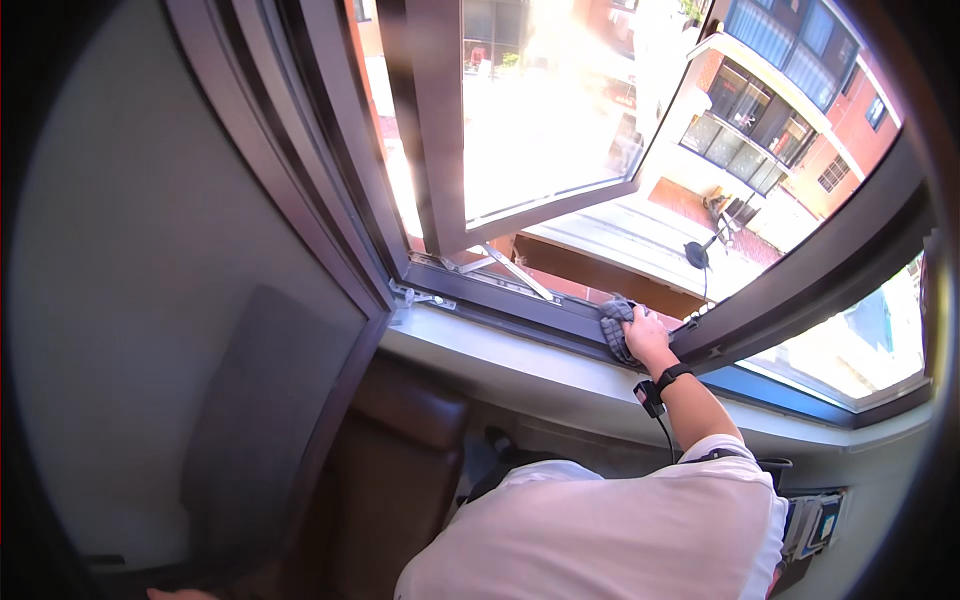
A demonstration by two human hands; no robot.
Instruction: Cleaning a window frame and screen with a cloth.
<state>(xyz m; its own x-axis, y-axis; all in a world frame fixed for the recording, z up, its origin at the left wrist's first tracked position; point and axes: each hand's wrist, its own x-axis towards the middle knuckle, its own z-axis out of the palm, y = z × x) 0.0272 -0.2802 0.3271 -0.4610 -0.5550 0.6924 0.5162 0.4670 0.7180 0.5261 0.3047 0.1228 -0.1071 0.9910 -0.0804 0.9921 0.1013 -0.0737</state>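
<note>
My right hand [646,335] grips a bunched grey checked cloth [617,328]. The cloth presses on the dark lower track of the window frame [517,307], close to the upright post at the right. A black strap with a small device [649,397] and a cable is around my right wrist. Only a sliver of my left hand [180,594] shows at the bottom left edge, below a framed mesh screen [142,315]; its fingers are mostly out of view. An outward-opened casement sash [551,214] stands above the track, joined by a metal hinge arm [517,271].
A white sill [480,360] runs under the frame. Below it stands a brown leather seat [390,465]. Papers or books [814,525] sit in a rack at the lower right. Outside are a white ledge [637,240], a dark round-based object with a cable [697,255], and buildings.
</note>
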